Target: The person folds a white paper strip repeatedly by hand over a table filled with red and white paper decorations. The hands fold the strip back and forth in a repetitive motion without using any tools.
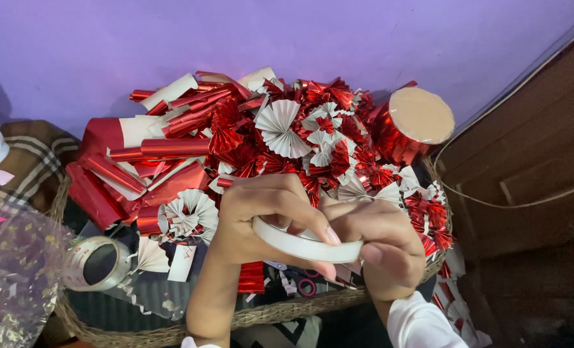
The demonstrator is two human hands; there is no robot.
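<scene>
- Looking down from head height, we see our two bare hands meeting over a wicker basket (138, 334) heaped with red foil craft pieces.
- Our left hand (261, 216) is curled, not spread: the thumb and fingers close around the near edge of a white tape roll (300, 243), gripping it from the left side.
- Our right hand (380, 241) is also curled, with the thumb pressed on the roll's outer band and the fingers wrapped behind it, so both hands pinch the same roll between them.
- The tape roll sits tilted, its rim facing us, held above the front part of the basket and just over a pair of scissors (306, 283) with pink handles that lie below it.
- Our left forearm rises bare from the bottom edge of the view; our right wrist shows a white sleeve (422, 322) and bends inward toward the left hand.
- Behind the hands lie folded red and white paper fans (283, 129), rolled red foil tubes (171, 148) and a large roll of red foil (412, 125) with a round tan end.
- At the basket's left front lies a second, clear tape roll (97, 263), well apart from our hands.
- A purple wall (287, 38) fills the top of the view.
</scene>
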